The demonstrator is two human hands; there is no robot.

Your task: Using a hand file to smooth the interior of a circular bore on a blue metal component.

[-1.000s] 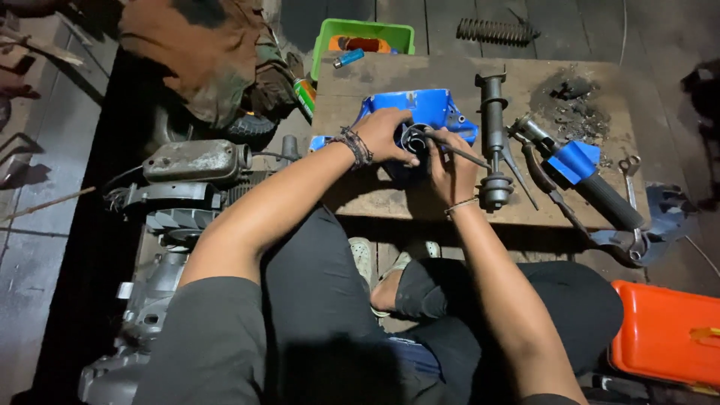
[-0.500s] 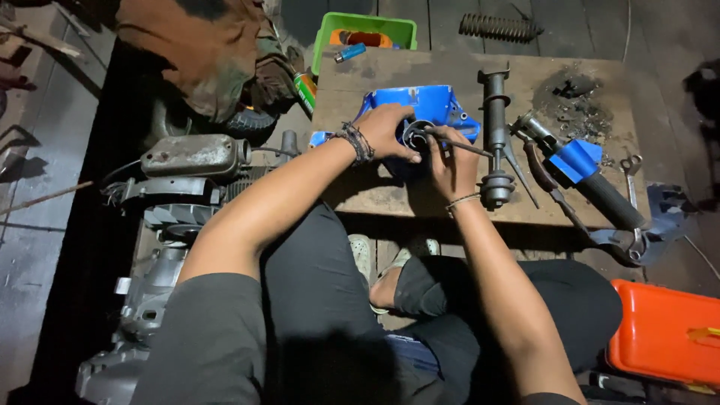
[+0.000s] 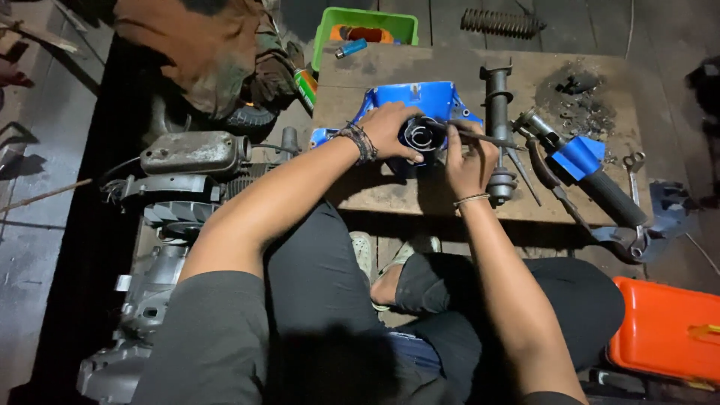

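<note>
Head view shows the left hand (image 3: 391, 129) curled over a round black part (image 3: 422, 135) set in a blue metal cover (image 3: 420, 97) on the wooden surface (image 3: 375, 187), fingers wrapped on its rim. Just right of it, the right hand (image 3: 469, 161) pinches a thin metal tool (image 3: 484, 137) whose tip reaches into the black part. Beyond the right hand stands a dark steel shaft (image 3: 497, 127); farther right lies a blue-wrapped handlebar grip (image 3: 592, 176).

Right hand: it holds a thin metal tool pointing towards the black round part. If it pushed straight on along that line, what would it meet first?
Most likely the black round part, which the left hand steadies on the blue cover. The right hand sits right beside it; depth is uncertain.
</note>
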